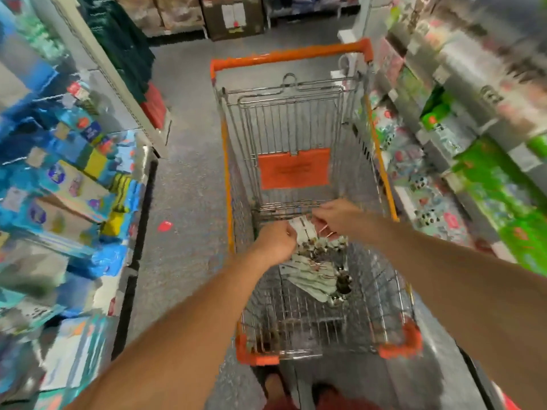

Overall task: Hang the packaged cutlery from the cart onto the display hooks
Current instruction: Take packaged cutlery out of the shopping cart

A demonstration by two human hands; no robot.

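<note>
Fingers L hand [276,243] + R hand [337,218] curled, pinching cutlery pack [302,230] | over cart [384,179]

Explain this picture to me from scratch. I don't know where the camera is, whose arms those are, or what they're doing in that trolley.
There is no machine here. The one picture comes from a wide-angle camera worn on a person's head, looking forward and down, so the two bare arms reaching in from the bottom are that person's own.

They stand in a shop aisle, with blurred stocked shelves on both sides. In front of them is a wire shopping cart with an orange handle and orange trim.

A pile of packaged cutlery on white cards lies in the cart's basket. Both hands are down in the basket over it. The left hand and the right hand together pinch one white card pack at the top of the pile, as if picking it out.

No display hooks can be made out in this view.
</note>
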